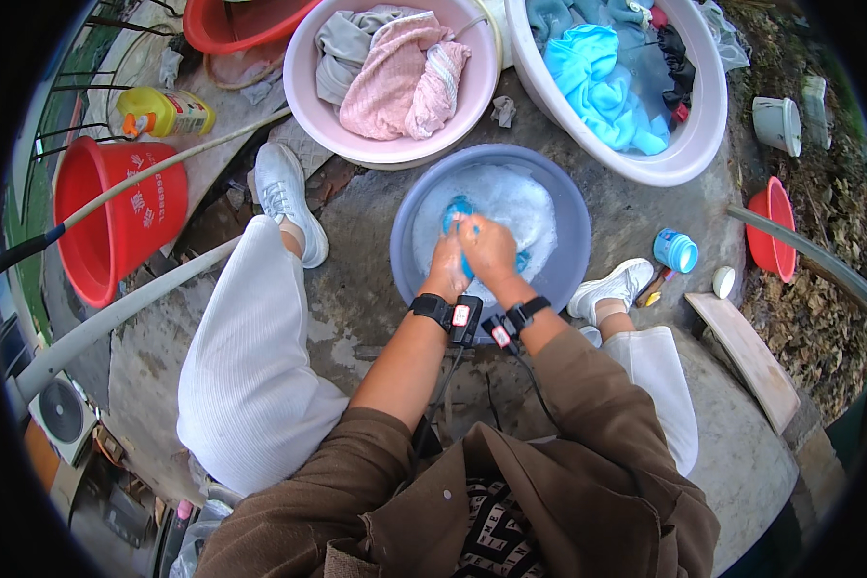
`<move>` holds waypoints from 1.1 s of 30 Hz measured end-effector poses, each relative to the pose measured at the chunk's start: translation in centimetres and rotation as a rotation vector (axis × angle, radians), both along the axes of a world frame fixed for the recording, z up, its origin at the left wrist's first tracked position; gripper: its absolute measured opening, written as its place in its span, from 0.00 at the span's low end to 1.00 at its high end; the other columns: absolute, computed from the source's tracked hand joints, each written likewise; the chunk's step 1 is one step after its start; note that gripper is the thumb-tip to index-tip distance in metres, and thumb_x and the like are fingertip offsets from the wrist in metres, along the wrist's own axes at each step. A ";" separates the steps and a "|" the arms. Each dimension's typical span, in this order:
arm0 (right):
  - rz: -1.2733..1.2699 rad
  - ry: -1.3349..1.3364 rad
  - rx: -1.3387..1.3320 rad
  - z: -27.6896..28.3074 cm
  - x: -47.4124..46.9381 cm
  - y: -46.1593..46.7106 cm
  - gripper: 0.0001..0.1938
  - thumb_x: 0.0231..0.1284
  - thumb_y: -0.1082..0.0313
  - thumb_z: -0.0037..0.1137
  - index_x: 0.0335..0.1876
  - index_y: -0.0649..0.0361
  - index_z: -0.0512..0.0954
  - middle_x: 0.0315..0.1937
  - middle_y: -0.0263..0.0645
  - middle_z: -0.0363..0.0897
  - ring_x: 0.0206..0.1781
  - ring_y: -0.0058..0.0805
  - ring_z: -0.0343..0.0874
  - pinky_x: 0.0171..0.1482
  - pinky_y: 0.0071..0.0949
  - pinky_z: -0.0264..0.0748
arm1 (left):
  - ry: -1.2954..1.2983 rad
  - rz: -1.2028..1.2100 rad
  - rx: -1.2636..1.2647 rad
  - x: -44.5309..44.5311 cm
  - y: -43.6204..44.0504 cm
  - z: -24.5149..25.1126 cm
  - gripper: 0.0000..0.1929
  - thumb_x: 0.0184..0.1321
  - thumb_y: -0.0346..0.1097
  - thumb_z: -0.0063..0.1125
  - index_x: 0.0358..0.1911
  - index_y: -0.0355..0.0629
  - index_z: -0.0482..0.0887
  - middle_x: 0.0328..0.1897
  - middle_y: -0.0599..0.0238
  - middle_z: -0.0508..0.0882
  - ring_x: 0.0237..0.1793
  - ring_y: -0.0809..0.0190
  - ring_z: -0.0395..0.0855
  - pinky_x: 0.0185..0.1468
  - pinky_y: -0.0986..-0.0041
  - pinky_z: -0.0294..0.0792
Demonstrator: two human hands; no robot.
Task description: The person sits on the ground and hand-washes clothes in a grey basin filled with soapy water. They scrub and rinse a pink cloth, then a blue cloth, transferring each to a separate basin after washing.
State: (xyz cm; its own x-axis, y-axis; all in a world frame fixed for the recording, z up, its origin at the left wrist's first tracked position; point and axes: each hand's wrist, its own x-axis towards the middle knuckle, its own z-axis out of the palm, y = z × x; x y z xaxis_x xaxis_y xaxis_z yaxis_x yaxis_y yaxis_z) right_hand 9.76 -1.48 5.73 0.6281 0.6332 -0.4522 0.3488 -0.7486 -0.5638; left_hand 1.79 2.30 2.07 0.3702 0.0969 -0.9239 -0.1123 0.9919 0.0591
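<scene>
Both my hands are together over a blue-grey plastic basin (573, 238) that holds white suds and water. My left hand (448, 264) is closed on a bright blue cloth (456, 209), part of which shows above its fingers. Pressed against it from the right, my right hand (488, 249) grips the same cloth, with its fingers curled. More blue cloth shows between the hands and in the foam at the right. How much of it lies under the suds is hidden. Each wrist wears a black strap with a small cabled device.
Behind stand a pink basin (303, 123) of pink and grey cloth and a pale basin (708, 137) with blue clothes in water. A red bucket (144, 209) and yellow bottle (166, 113) are left. An open blue jar (675, 251), a brush (650, 289) and a board (748, 361) lie right.
</scene>
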 end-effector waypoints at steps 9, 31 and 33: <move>-0.041 0.075 -0.074 -2.9 0.4 -0.9 0.21 0.68 0.48 0.45 0.34 0.58 0.81 0.33 0.56 0.82 0.39 0.62 0.80 0.43 0.55 0.74 | -0.015 0.001 0.132 0.2 1.1 0.5 0.29 0.73 0.52 0.49 0.71 0.46 0.58 0.67 0.54 0.71 0.62 0.54 0.74 0.63 0.59 0.71; 0.215 0.105 0.128 0.6 -0.3 -1.0 0.13 0.62 0.55 0.56 0.33 0.58 0.79 0.33 0.48 0.82 0.40 0.55 0.81 0.40 0.48 0.75 | 0.001 0.027 0.148 -0.9 1.4 -1.4 0.34 0.69 0.50 0.58 0.73 0.48 0.58 0.57 0.60 0.77 0.55 0.54 0.79 0.57 0.56 0.76; 0.084 -0.053 0.041 -1.1 1.3 1.4 0.17 0.64 0.52 0.52 0.29 0.59 0.79 0.31 0.50 0.82 0.35 0.55 0.80 0.37 0.49 0.75 | -0.120 -0.013 0.067 -0.7 1.0 -1.2 0.36 0.69 0.59 0.52 0.71 0.45 0.60 0.60 0.57 0.77 0.59 0.53 0.77 0.59 0.57 0.75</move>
